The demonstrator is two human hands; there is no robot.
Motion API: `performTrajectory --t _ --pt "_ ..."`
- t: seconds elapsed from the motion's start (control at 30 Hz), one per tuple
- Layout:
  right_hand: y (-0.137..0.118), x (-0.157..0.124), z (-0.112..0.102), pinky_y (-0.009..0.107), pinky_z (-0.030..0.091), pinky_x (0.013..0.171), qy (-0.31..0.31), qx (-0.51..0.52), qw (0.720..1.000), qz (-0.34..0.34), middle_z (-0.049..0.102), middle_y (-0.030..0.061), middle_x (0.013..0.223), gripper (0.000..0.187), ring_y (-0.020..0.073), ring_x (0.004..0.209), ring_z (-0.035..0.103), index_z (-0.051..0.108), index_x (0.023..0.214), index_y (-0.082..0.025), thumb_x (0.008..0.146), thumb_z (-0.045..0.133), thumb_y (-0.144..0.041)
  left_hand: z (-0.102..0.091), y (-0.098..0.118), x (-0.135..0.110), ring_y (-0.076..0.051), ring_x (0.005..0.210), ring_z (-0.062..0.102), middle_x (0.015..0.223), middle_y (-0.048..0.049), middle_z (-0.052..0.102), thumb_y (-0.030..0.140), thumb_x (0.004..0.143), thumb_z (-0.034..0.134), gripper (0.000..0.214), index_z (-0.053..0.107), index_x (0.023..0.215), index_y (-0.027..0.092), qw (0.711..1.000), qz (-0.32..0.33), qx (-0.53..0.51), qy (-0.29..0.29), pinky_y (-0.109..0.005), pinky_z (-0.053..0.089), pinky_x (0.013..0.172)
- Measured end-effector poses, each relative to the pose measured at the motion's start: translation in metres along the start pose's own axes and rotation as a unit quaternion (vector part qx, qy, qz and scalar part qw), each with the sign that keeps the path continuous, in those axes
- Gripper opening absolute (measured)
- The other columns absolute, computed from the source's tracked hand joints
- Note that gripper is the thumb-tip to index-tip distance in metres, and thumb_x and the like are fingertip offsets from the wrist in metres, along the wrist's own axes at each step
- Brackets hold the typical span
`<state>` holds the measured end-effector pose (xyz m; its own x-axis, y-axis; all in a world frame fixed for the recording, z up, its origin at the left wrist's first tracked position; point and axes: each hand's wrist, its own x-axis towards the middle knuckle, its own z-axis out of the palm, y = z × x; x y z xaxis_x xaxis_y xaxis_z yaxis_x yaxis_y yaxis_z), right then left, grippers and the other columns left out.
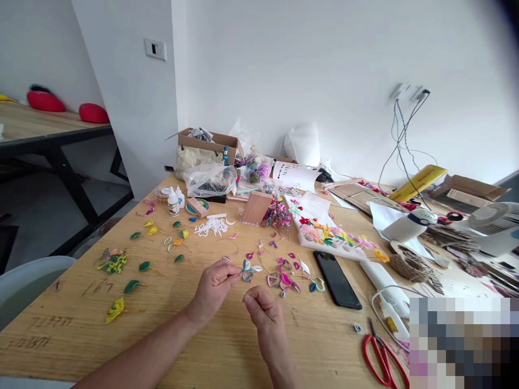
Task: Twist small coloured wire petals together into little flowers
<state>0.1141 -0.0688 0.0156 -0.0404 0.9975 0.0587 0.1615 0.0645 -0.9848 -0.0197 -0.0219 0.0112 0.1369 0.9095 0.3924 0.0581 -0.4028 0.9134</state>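
My left hand [217, 289] pinches a small blue and white flower [247, 269] between thumb and fingertips, above the wooden table. Just to its right, my right hand [263, 310] is closed, thumb against the curled forefinger. Whatever that pinch holds, if anything, is too small to see. Beyond the hands lie loose pink and purple petal pieces [286, 278]. A blue petal [312, 287] and a white leaf-shaped piece [304, 266] rest near them.
A black phone [337, 280] lies right of the petals, with red-handled scissors [383, 359] nearer me. Yellow flowers [115, 310] and green leaves [132, 286] are spread on the left. Behind stand glue bottles [173, 202], a wooden block [257, 207] and a foam board of flowers [348, 249].
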Motion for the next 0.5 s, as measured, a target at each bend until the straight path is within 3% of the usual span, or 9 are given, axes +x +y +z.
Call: performTrajectory --t 0.17,0.27,0.33,0.37,0.43,0.5 --pt "0.006 0.003 -0.007 0.022 0.026 0.046 -0.017 -0.056 0.998 0.035 0.030 -0.0054 0.051 0.026 0.0102 0.049 0.031 0.040 0.056 -0.019 0.076 0.044 -0.036 -0.001 0.007 0.000 -0.013 0.065 0.050 0.066 -0.0008 0.053 0.021 0.074 0.057 0.012 0.064 0.067 0.015 0.996 -0.052 -0.060 0.032 -0.022 0.041 0.061" --pt "0.005 -0.003 -0.028 0.025 0.035 0.052 -0.009 -0.189 0.981 0.040 0.048 -0.0024 0.054 0.019 0.0141 0.053 0.046 0.054 0.074 -0.018 0.078 0.042 -0.033 -0.003 0.009 0.002 -0.012 0.063 0.048 0.064 0.0003 0.051 0.022 0.072 0.058 0.012 0.063 0.064 0.015 0.994 -0.056 -0.079 0.056 -0.021 0.040 0.059" --pt "-0.002 -0.010 -0.046 0.032 0.042 0.066 0.035 -0.277 0.960 0.005 0.062 0.0047 0.079 0.026 0.0202 0.073 0.057 0.055 0.098 -0.019 0.077 0.044 -0.030 -0.004 0.007 0.002 -0.012 0.062 0.048 0.063 0.0004 0.051 0.021 0.072 0.058 0.011 0.063 0.065 0.015 0.994 -0.046 -0.077 0.064 -0.021 0.040 0.058" --pt "-0.008 -0.014 -0.055 0.036 0.041 0.075 0.068 -0.314 0.947 -0.026 0.061 0.0079 0.095 0.030 0.0236 0.088 0.055 0.054 0.104 -0.020 0.076 0.047 -0.029 -0.004 0.006 0.001 -0.012 0.062 0.048 0.063 0.0004 0.051 0.020 0.073 0.058 0.010 0.063 0.065 0.015 0.995 -0.038 -0.072 0.064 -0.021 0.040 0.058" --pt "-0.021 -0.019 -0.067 0.041 0.038 0.083 0.126 -0.359 0.921 -0.083 0.054 0.0091 0.114 0.031 0.0271 0.105 0.048 0.056 0.104 -0.022 0.074 0.050 -0.029 -0.004 0.003 0.000 -0.012 0.064 0.050 0.064 -0.0003 0.053 0.019 0.074 0.057 0.011 0.063 0.066 0.015 0.997 -0.018 -0.050 0.052 -0.022 0.040 0.060" --pt "-0.033 -0.019 -0.066 0.040 0.042 0.078 0.157 -0.348 0.918 -0.109 0.052 0.0094 0.118 0.029 0.0281 0.105 0.048 0.059 0.101 -0.023 0.074 0.052 -0.030 -0.002 0.001 -0.002 -0.014 0.068 0.052 0.066 -0.0019 0.056 0.019 0.075 0.056 0.012 0.065 0.068 0.015 0.999 0.002 -0.025 0.028 -0.024 0.042 0.065"
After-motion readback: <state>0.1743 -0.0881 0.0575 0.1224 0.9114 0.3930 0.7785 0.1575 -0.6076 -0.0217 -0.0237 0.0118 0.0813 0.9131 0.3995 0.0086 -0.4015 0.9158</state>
